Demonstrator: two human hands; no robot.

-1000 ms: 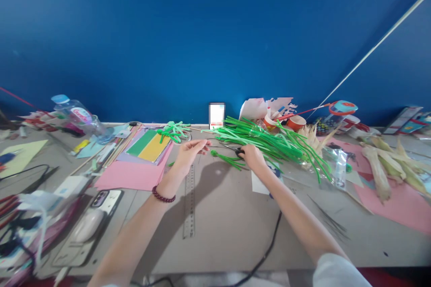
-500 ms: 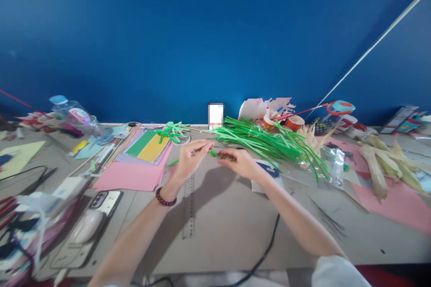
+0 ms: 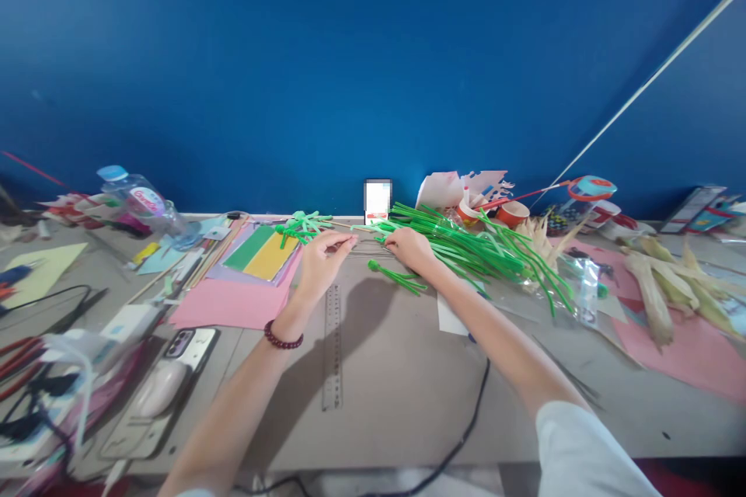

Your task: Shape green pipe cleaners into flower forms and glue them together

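- Green fuzzy stems (image 3: 472,245) lie in a long, loose pile beyond the ruler (image 3: 332,349) and to its right, on the grey surface (image 3: 385,404).
- Nearest, a black cable (image 3: 466,435) curves to the right of the ruler.
- Left of the ruler, a phone (image 3: 134,431) carries a pale rounded object (image 3: 162,388).
- The ruler lies lengthwise, its far end near the left forearm, which wears a dark beaded bracelet (image 3: 284,336).
- Right of the ruler, a white card (image 3: 453,317) lies partly under the right forearm.
- Pink paper (image 3: 233,305) lies left of the ruler's far end, with a green and yellow packet (image 3: 262,252) beyond.
- Beyond the ruler and to its right, a small green bundle (image 3: 396,277) with a rounded end rests between the arms.
- Just beyond the ruler, the left hand (image 3: 319,264) has thumb and fingertips pinched together; whether they grip anything thin cannot be told.
- Farther right of it, the right hand (image 3: 411,250) has curled fingers at the pile's left end; their grip cannot be told.
- Farthest, a lit screen (image 3: 378,202) stands against the blue wall (image 3: 373,78), beyond the ruler and slightly right.
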